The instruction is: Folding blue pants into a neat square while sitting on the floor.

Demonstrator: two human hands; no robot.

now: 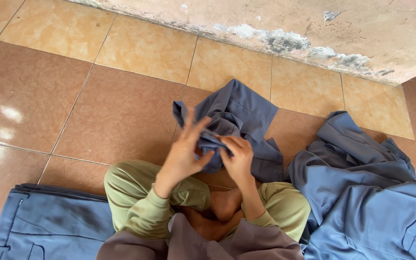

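I sit cross-legged on a tiled floor in olive trousers. Both hands are raised in front of me on a grey-blue garment [239, 113], which hangs from my hands and trails onto the tiles ahead. My left hand [185, 154] has its fingers spread upward, with the thumb pressing a bunched fold of the cloth. Beside it, my right hand [238, 159] pinches the same fold, fingers curled around it. The two hands nearly touch at the fold.
A flat, folded grey-blue pair of trousers [49, 226] lies at my left knee. A loose heap of grey-blue clothes [371, 192] lies at my right. A stained, peeling wall [314, 29] runs along the far edge of the tan and brown tiles [97, 110].
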